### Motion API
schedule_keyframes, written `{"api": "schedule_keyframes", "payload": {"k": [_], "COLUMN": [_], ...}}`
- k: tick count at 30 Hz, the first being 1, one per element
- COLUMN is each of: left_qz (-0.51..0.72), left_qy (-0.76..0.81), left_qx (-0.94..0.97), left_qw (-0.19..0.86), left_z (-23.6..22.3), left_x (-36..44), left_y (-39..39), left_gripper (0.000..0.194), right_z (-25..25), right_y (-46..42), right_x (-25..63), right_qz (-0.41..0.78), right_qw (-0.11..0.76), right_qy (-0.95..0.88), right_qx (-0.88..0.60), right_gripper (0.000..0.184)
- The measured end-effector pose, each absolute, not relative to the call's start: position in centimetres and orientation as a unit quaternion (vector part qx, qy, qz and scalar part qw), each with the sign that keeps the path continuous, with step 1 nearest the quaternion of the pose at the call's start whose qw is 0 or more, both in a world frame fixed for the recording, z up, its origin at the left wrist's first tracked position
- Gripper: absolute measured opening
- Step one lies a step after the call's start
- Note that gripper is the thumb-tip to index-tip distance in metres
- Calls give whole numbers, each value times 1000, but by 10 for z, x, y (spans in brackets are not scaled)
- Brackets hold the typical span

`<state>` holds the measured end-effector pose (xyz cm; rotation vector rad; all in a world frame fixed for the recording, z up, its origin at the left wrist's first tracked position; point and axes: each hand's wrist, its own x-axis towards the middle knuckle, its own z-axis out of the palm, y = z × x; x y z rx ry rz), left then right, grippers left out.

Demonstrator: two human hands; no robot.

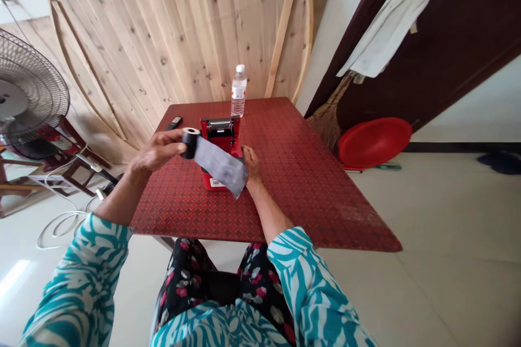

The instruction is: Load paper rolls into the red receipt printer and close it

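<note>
My left hand (pixel 160 150) pinches a roll of black printer ribbon (pixel 190 143), its pale core facing up. From the roll a grey, shiny strip of ribbon (pixel 220 165) stretches down to the right. My right hand (pixel 252 165) is closed at the strip's far end, beside the printer; its fingertips are partly hidden. Behind the strip stands a small red label printer (pixel 211 181) with its lid (pixel 220 126) raised. The strip covers much of the printer's inside. A white barcode sticker shows on its front.
The printer stands on a table with a red patterned cover (pixel 293 173). Behind it are a water bottle (pixel 239 92) and a black remote (pixel 175 123). A large round wooden board (pixel 183 27) leans at the back. A fan (pixel 28 87) stands left; a red basin (pixel 374 142) and broom (pixel 329 114) are right.
</note>
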<state>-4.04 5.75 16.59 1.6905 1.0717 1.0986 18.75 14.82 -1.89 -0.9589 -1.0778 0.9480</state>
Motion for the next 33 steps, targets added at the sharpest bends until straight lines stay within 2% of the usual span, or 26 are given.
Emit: {"api": "schedule_keyframes", "payload": {"k": [4,8,12,18,22,26,30,33], "left_qz": [326,216,88,-4,21,128,252,316], "left_qy": [462,531,539,554,535,472,481,464], "left_qx": [723,785,829,828,829,831,784,780], "left_qw": [397,234,122,87,159,266,301,279], "left_z": [145,127,122,120,127,131,119,104], "left_x": [-5,15,26,39,37,22,9,8], "left_y": [97,126,143,159,159,140,103,80], "left_gripper": [41,23,25,24,20,12,37,44], "right_z": [-13,-9,-10,-9,-8,-6,-6,-6], "right_y": [147,145,145,146,145,144,141,141], "right_x": [187,186,186,185,186,187,188,188], "right_qz": [415,420,416,419,423,421,438,465], "right_qw": [651,650,654,654,655,656,652,645], "right_qy": [-460,-459,-457,-458,-457,-457,-447,-429], "right_qx": [-440,-436,-437,-433,-428,-428,-428,-429], "right_gripper": [40,38,36,34,34,33,37,41]}}
